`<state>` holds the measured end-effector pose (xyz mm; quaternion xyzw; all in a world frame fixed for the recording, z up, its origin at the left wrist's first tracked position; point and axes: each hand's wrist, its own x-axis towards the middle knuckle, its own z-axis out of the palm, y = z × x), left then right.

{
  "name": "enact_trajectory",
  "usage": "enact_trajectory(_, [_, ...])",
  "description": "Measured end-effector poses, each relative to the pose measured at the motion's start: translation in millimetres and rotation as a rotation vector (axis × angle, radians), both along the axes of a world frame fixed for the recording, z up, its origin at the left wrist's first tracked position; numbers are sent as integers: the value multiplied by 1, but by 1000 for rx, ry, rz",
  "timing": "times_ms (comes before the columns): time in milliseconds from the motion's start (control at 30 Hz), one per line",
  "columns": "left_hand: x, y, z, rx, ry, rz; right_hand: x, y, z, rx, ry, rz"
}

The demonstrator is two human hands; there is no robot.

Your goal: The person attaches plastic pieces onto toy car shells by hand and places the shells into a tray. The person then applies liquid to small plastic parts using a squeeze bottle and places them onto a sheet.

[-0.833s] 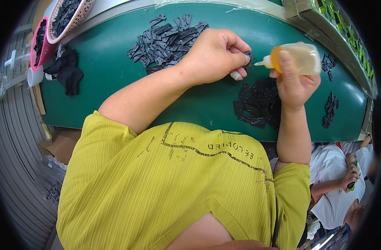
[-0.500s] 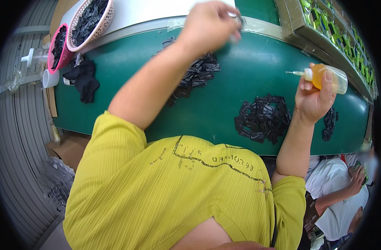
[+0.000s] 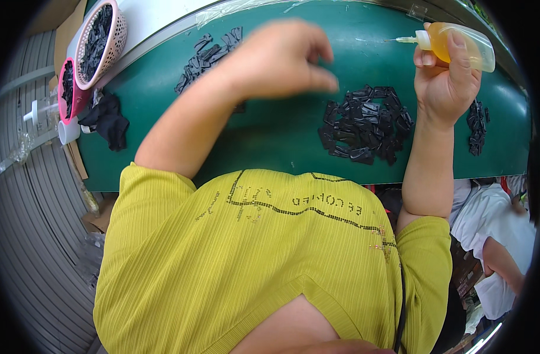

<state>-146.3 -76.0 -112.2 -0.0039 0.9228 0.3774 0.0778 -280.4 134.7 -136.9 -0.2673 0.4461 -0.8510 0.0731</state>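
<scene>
My right hand (image 3: 450, 88) grips a translucent squeeze bottle (image 3: 479, 50) of amber liquid. The bottle lies nearly level, its thin needle tip pointing left. My left hand (image 3: 281, 59), smeared by motion, is over the middle of the green table (image 3: 270, 135). Its thumb and fingers are apart and I see nothing between them. Between my hands lies a pile of small flat black plastic parts (image 3: 370, 124). Another pile of black parts (image 3: 205, 59) is partly hidden behind my left forearm.
On the far left stand a pink perforated basket (image 3: 117, 41) and a bright pink basin (image 3: 78, 97), both holding black parts. A black cloth (image 3: 112, 125) and a white cup (image 3: 68, 131) lie nearby. A small black pile (image 3: 477, 127) is at right. Another person (image 3: 500, 236) sits beyond the table's right side.
My left hand has come back from the table's far edge toward me, and its fingers have parted. The right hand still holds the bottle. The whole view has shifted, with table things higher in it.
</scene>
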Motion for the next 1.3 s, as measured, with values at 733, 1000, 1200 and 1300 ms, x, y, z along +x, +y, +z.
enact_trajectory(733, [14, 15, -25, 992, -260, 370, 48, -29, 4, 203, -19, 67])
enact_trajectory(1000, [13, 16, -27, 952, -212, 363, 47, -31, -3, 369, 160, 58])
enact_trajectory(1200, [14, 15, -26, 934, -207, 355, 46, -30, -6, 397, 147, 55])
enact_trajectory(1300, [15, 16, -26, 923, -197, 353, 47, -29, -5, 407, 144, 49])
